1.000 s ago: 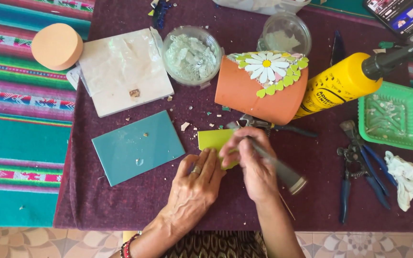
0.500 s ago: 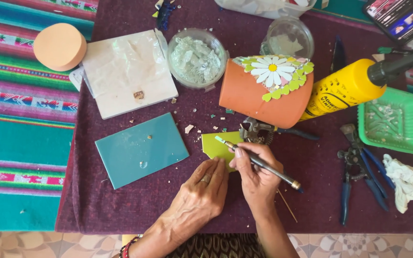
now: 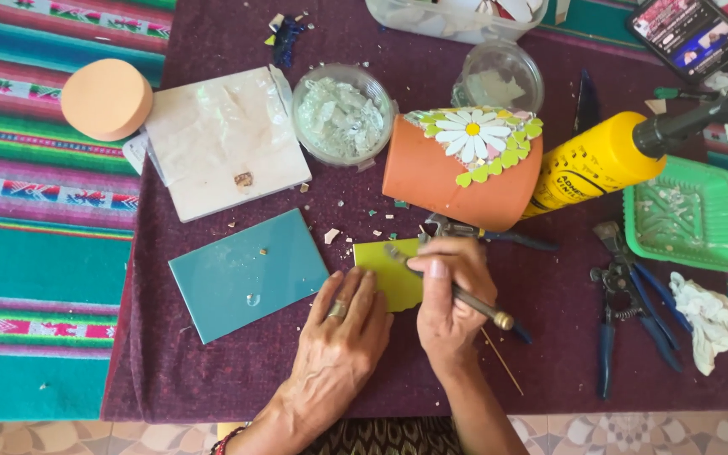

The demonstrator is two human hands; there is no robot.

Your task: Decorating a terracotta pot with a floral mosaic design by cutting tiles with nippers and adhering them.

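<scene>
Work surface seen from above. The right hand [image 3: 451,297] is closed in a pen-like grip around a slim metal scoring tool with a brass-coloured end [image 3: 452,289], its tip resting on a small yellow-green glazed tile [image 3: 391,271]. That tile lies flat on the dark purple cloth [image 3: 549,295], just right of a larger teal rectangular tile [image 3: 246,274]. The left hand [image 3: 343,337], open and palm down, presses its fingertips on the yellow-green tile's near edge. Beyond lies an overturned terracotta flowerpot with a daisy mosaic [image 3: 465,168], beside a yellow glue bottle [image 3: 600,160].
</scene>
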